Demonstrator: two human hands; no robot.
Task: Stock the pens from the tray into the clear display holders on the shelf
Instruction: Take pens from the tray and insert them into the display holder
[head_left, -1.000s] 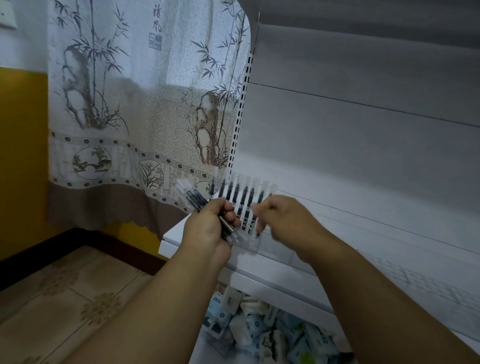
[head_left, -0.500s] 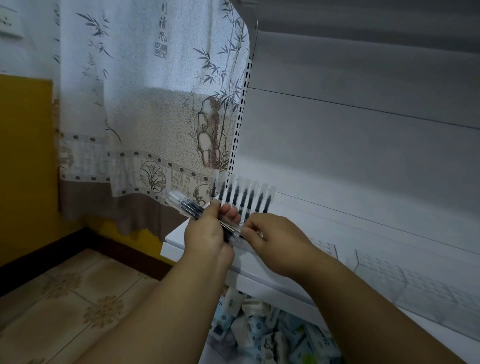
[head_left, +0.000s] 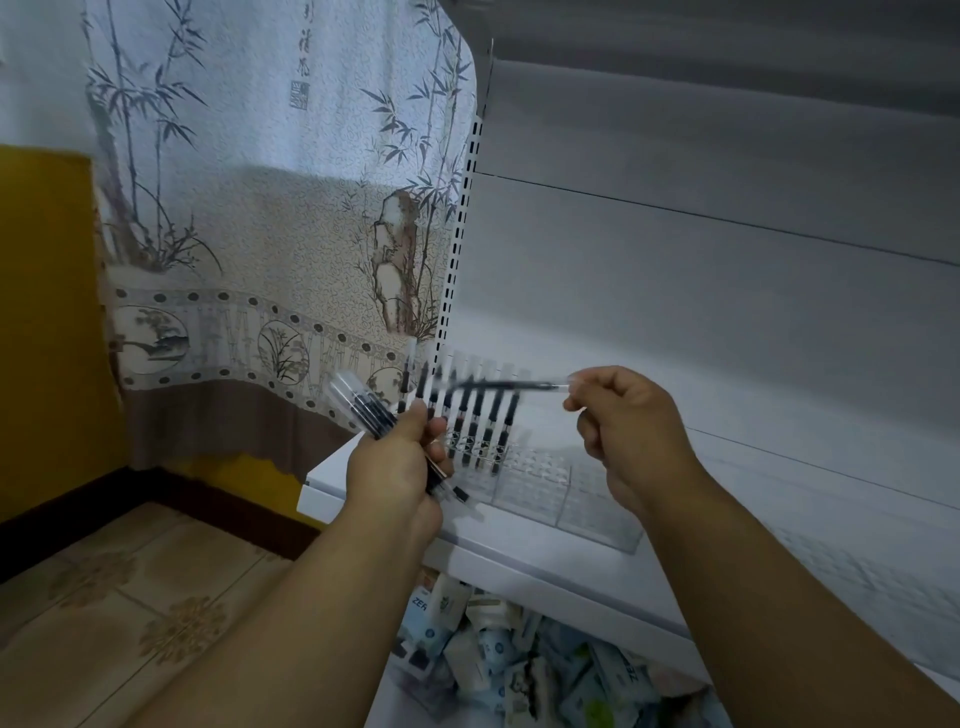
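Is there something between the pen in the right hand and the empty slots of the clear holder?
Nothing visible. The right hand pinches one pen level above the standing pens; the clear holder has free slots beside them.

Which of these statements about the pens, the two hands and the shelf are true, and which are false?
1. The left hand grips a bundle of pens. True.
2. The right hand is empty. False: it pinches a single pen.
3. Pens already stand in the clear holder. True.
4. The single pen stands upright. False: it lies roughly level.
5. The holder sits on the floor. False: it sits on the white shelf.
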